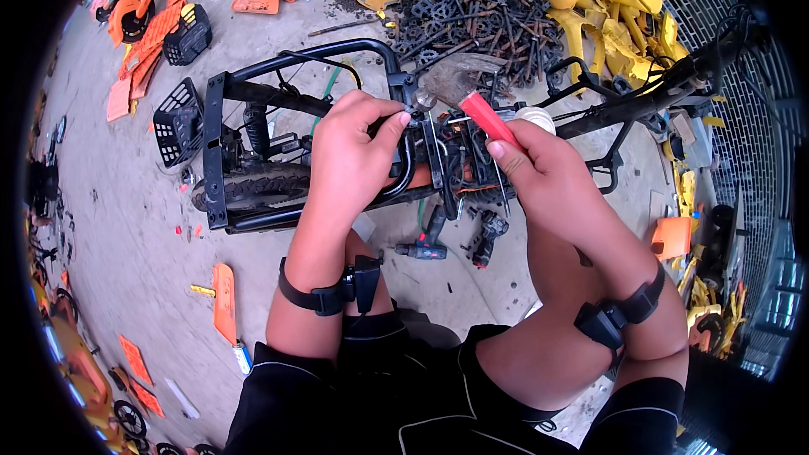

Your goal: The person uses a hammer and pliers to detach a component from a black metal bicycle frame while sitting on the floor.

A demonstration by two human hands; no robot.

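Observation:
My right hand (543, 160) is wrapped round the red handle of a hammer (487, 116). The hammer's worn metal head is at a black bracket on the bike frame (388, 55), close to my left fingertips. My left hand (350, 147) is closed in a pinch at this bracket, thumb against forefinger; whatever small thing it holds is too hidden to name. The black tubular frame lies across the floor in front of me, with a knobbly tyre (257, 187) at its left end. Whether the hammer touches the bracket, I cannot tell.
Two cordless power tools, a drill (425, 240) and an impact driver (489, 236), lie between the frame and my legs. Beyond the frame is a heap of rusty metal parts (472, 13). Yellow plastic panels (628, 0) pile up at far right. Orange panels (223, 303) are scattered at left.

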